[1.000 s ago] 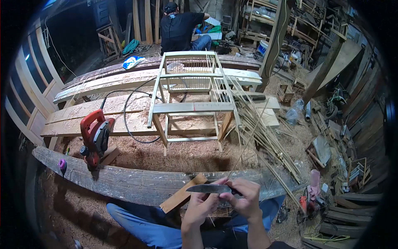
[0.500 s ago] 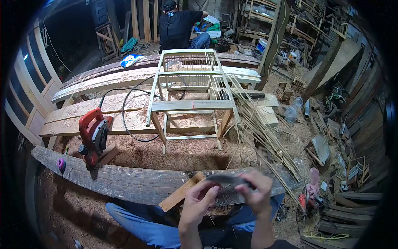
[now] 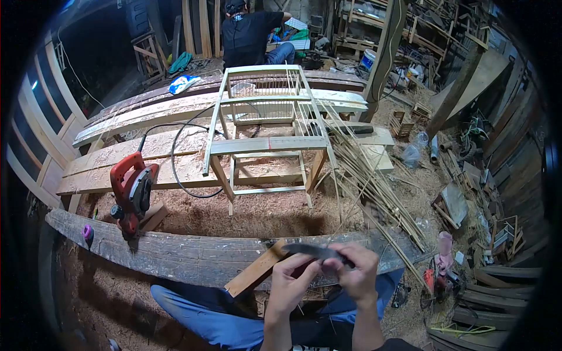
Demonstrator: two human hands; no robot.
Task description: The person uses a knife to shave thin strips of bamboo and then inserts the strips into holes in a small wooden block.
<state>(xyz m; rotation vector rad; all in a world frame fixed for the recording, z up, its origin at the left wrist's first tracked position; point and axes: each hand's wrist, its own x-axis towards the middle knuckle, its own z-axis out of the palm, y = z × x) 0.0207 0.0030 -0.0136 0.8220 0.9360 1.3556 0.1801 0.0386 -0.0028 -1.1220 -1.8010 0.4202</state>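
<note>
My right hand (image 3: 358, 274) is closed round the handle of a knife. The knife's dark, broad blade (image 3: 307, 251) points left, above the fingers of my left hand (image 3: 291, 285). Those left fingers are pinched together close under the blade; whatever is between them is too small or hidden to make out. Below both hands lies a worn grey plank (image 3: 181, 255). A short piece of brown wood (image 3: 256, 272) rests across its front edge, just left of my left hand.
A slatted wooden frame (image 3: 269, 144) stands beyond the plank. On the plank's left sits a red power planer (image 3: 133, 190) with a black cord. Thin bamboo strips (image 3: 374, 187) lie in a pile to the right. Another person (image 3: 247, 38) sits at the back.
The knife was blurred and arched higher between the hands; now its blade lies flatter. My right hand has dropped slightly and shifted left, and my left hand has moved a little right.
</note>
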